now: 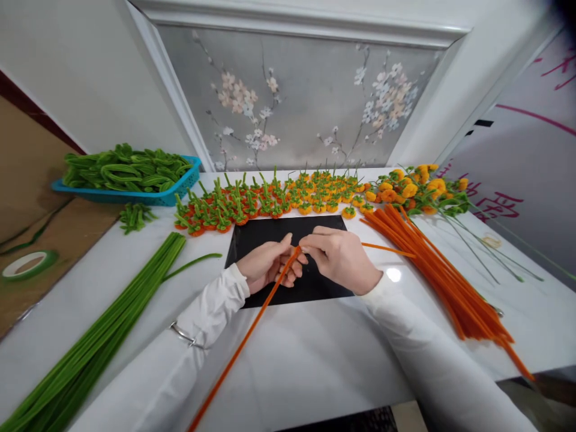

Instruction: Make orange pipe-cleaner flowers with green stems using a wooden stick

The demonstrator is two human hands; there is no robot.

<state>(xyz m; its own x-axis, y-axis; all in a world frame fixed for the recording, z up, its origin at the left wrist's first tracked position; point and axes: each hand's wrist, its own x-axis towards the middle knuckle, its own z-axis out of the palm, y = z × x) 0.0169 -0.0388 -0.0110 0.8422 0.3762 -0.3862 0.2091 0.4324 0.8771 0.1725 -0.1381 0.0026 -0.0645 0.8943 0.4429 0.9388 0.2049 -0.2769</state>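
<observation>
An orange pipe cleaner (252,332) runs from between my hands down toward the front of the table. My right hand (344,257) pinches its upper end between thumb and fingertips. Just below that end, my left hand (271,263) has its fingers curled about the stem, thumb raised beside it. Both hands are over a black mat (324,290). Another orange length (387,249) shows between my right hand and the orange bundle; whether it joins the held stem is hidden.
Orange pipe cleaners (443,276) lie right, green ones (112,327) left. Behind stand rows of small orange (225,210) and yellow pompom flowers (321,195). A blue basket (168,195) holds green loops. Stemmed flowers (416,186) lie back right, a tape roll (29,265) far left.
</observation>
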